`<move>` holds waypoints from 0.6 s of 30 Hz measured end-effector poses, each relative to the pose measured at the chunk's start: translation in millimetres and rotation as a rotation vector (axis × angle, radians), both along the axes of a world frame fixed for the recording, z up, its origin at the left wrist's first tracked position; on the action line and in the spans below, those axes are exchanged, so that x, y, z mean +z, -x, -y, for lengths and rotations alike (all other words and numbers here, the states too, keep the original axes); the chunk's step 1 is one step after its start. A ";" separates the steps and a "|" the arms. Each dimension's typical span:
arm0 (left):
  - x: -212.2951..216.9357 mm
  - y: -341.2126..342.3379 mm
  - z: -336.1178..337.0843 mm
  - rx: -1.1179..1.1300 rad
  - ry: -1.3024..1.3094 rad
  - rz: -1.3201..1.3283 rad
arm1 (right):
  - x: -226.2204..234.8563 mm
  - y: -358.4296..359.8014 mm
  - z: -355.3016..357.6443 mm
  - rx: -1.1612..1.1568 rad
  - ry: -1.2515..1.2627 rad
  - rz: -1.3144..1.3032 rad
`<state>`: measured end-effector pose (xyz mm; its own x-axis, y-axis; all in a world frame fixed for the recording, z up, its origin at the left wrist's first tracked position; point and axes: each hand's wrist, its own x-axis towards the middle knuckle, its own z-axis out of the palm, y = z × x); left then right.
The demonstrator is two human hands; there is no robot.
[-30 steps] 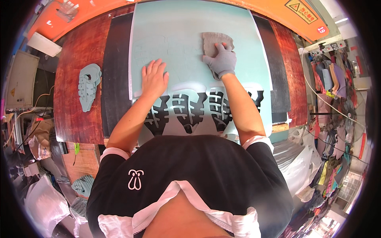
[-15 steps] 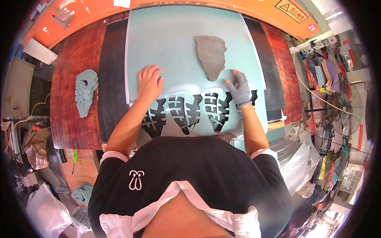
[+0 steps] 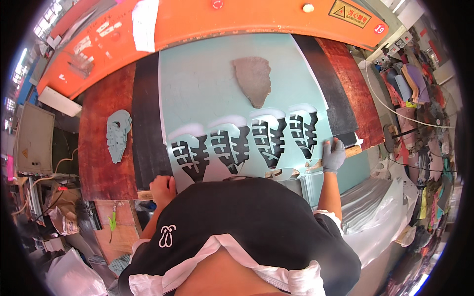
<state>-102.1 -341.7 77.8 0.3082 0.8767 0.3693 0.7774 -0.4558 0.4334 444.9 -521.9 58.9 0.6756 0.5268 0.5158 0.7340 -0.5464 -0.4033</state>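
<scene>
While our left hand rests bare at the near left corner of the pale green sheet, its fingers curled down over the edge, our gloved right hand presses the sheet's near right corner with fingers bent onto it; how firmly either one pinches we cannot tell. That sheet lies on a black mat over the reddish-brown table, and along its near edge it shows four ribbed cut-out openings with the dark mat behind them. A grey, shield-shaped cutting die sits on the uncut part, well apart from both hands. A small stack of cut green pieces lies on the wood to the left. Our own dark shirt hides the nearest strip of the sheet. Beyond it runs the orange machine beam, with a white paper hanging at its left, a yellow-and-black warning label and a round red tag at its right.
</scene>
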 end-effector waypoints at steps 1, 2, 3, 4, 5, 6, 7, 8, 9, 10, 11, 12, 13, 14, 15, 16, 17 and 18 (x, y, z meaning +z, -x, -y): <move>-2.0 -3.2 4.5 -0.081 -0.101 -0.085 | 2.7 -1.4 -2.3 0.001 -0.061 0.039; -2.5 -7.2 9.0 -0.034 -0.140 -0.051 | 8.8 -3.1 -5.5 -0.021 -0.029 0.001; -1.4 -11.4 12.4 -0.028 -0.168 -0.036 | 17.6 -3.4 -7.4 -0.018 -0.034 -0.006; 0.4 -15.4 15.5 0.003 -0.177 -0.031 | 27.3 -4.2 -8.4 -0.026 -0.045 -0.030; 2.6 -18.8 18.8 0.026 -0.167 0.016 | 36.3 -5.6 -9.9 -0.033 -0.022 -0.054; 4.3 -21.6 21.0 -0.004 -0.204 0.034 | 42.6 -6.6 -9.1 0.000 -0.079 -0.009; 4.7 -23.6 24.1 0.002 -0.215 0.044 | 44.9 -8.7 -8.1 0.002 -0.097 -0.032; 3.6 -25.1 25.7 0.010 -0.209 0.043 | 42.5 -9.9 -5.6 -0.007 -0.101 -0.099; 0.4 -25.9 27.0 0.017 -0.217 0.059 | 36.2 -12.7 -2.9 0.018 -0.114 -0.018; -4.6 -25.9 27.5 0.027 -0.209 0.063 | 26.7 -15.1 -1.3 0.027 -0.040 0.011; -11.4 -25.8 25.9 0.012 -0.250 0.090 | 15.8 -18.1 -0.4 0.035 -0.004 0.057; -19.2 -23.7 24.8 0.041 -0.213 0.061 | 5.1 -21.0 -1.8 0.067 -0.012 0.154; -27.8 -23.1 19.7 0.041 -0.226 0.064 | -0.6 -24.9 -6.3 0.104 0.013 0.215; -35.7 -19.4 17.5 0.034 -0.231 0.065 | -0.1 -28.8 -15.8 0.202 -0.088 0.311; -40.9 -16.0 11.2 0.040 -0.287 0.104 | 7.4 -32.8 -29.8 0.222 -0.177 0.361; -45.9 -9.9 11.8 0.072 -0.243 0.087 | 22.7 -36.6 -42.4 0.261 -0.262 0.279; -47.3 -4.8 9.6 0.095 -0.221 0.076 | 46.8 -40.0 -59.3 0.303 -0.366 0.226; -47.1 0.4 10.5 0.141 -0.153 0.040 | 74.7 -43.3 -73.5 0.290 -0.365 -0.005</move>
